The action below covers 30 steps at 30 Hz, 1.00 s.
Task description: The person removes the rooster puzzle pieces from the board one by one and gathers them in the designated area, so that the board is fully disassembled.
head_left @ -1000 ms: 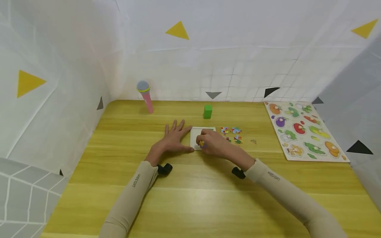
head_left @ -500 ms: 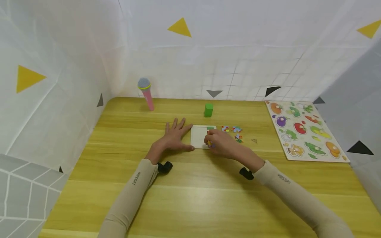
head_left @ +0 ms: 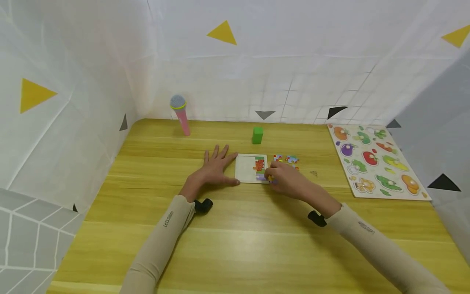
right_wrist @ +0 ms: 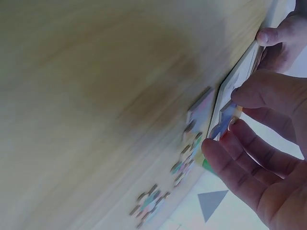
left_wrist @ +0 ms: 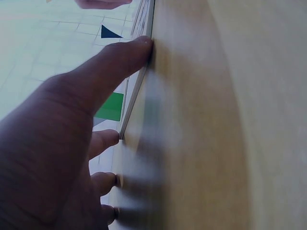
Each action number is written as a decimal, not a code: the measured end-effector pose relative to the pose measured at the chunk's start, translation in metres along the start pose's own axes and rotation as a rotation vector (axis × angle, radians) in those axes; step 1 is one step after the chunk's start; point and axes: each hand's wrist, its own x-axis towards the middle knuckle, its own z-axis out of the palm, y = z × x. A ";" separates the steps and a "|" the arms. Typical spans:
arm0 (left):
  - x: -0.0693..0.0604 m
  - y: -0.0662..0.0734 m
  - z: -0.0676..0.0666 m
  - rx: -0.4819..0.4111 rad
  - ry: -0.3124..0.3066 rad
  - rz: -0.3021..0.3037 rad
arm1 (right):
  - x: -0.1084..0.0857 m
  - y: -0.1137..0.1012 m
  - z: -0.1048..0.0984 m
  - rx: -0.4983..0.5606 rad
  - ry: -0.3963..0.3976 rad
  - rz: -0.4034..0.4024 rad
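Note:
A small white puzzle tray (head_left: pixel 244 168) lies on the table, with joined jigsaw pieces (head_left: pixel 259 165) along its right side. Spread flat, my left hand (head_left: pixel 213 171) touches the tray's left edge with thumb and index finger; the left wrist view shows the thumb (left_wrist: pixel 136 48) against that edge. My right hand (head_left: pixel 289 179) is at the tray's right edge, pinching a jigsaw piece (right_wrist: pixel 227 115) between thumb and fingers. Its picture is mostly hidden, with some yellow and blue showing. Loose jigsaw pieces (head_left: pixel 292 159) lie just right of the tray, partly behind the right hand.
A green block (head_left: pixel 258 135) stands behind the tray. Farther left lies a pink toy microphone (head_left: pixel 182 118). A vegetable puzzle board (head_left: pixel 378 163) occupies the table's right side. White sheeting (head_left: pixel 205 85) rises behind the table.
My right hand has moved right with the pinched jigsaw piece, from over the tray to its right edge, uncovering the joined pieces. The left hand has stayed put.

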 end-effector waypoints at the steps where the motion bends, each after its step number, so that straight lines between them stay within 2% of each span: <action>1: 0.000 0.000 0.000 -0.002 0.000 -0.001 | -0.002 0.002 0.000 -0.003 0.004 -0.004; 11: 0.000 0.000 0.000 0.002 -0.003 -0.006 | -0.018 0.011 -0.003 -0.012 0.032 0.017; 26: -0.001 0.000 0.000 0.005 0.003 -0.005 | -0.038 0.018 -0.009 -0.041 0.012 0.114; 30: 0.000 0.000 0.000 0.007 0.003 -0.002 | -0.043 0.022 -0.010 -0.054 0.014 0.119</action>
